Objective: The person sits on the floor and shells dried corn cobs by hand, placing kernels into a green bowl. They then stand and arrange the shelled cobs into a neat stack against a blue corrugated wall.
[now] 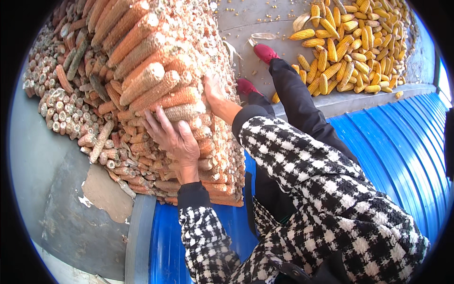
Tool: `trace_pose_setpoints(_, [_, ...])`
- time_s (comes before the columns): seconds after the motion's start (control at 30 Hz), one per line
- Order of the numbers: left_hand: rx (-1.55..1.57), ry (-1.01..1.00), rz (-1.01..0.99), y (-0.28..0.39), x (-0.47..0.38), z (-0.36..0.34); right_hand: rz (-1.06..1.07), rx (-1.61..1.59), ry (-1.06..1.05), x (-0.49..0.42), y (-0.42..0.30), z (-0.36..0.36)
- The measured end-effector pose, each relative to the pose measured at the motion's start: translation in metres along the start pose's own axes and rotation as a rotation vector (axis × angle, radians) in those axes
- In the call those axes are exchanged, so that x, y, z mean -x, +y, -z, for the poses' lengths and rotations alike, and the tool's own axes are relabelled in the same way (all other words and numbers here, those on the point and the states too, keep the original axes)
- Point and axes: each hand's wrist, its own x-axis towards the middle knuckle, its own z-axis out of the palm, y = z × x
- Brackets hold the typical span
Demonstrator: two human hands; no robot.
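A tall stack of shelled corn cobs [142, 99] rises before me, its cobs reddish, tan and grey. My left hand [175, 138] lies on top of the stack with fingers and thumb spread, touching the cobs. Just beyond its fingertips is a greyish cob [182, 112], with an orange-red cob [177, 98] lying beside it. Against the cob ends on the stack's near face [223, 149] rests the palm of my right hand [215, 93]. Its fingers are blurred and point along that face; no cob shows in its grasp.
Yellow ears of corn [349, 49] are heaped on the concrete floor [244, 21], with loose kernels and husks [264, 36] scattered nearby. Ribbed blue metal sheeting [393, 142] borders the floor's raised edge [319, 104]. Loose cobs [103, 142] lie along the stack's far side, beside a grey surface [67, 198] with a bare brown patch.
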Motion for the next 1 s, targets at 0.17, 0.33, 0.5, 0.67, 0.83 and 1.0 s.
trace_pose_setpoints(0.17, [0.002,-0.013,-0.041,0.002,-0.008,0.001,0.019,-0.098,-0.069,-0.026,-0.042,0.055])
trace_pose_setpoints(0.33, [-0.005,0.013,-0.062,-0.004,-0.013,-0.004,-0.046,-0.471,-0.050,-0.030,-0.124,0.085])
trace_pose_setpoints(0.5, [0.005,0.067,-0.030,-0.008,-0.015,-0.006,0.198,0.121,-0.078,-0.010,-0.122,-0.021])
trace_pose_setpoints(0.67, [-0.004,0.030,-0.038,-0.003,-0.013,0.000,0.053,-0.229,-0.157,-0.020,-0.127,0.019])
trace_pose_setpoints(0.83, [0.263,-0.004,0.082,0.002,-0.016,0.029,0.164,-0.304,-0.151,-0.004,-0.167,0.059])
trace_pose_setpoints(1.0, [0.166,0.142,0.065,-0.039,-0.070,0.077,0.143,-0.294,-0.042,0.026,-0.191,0.069])
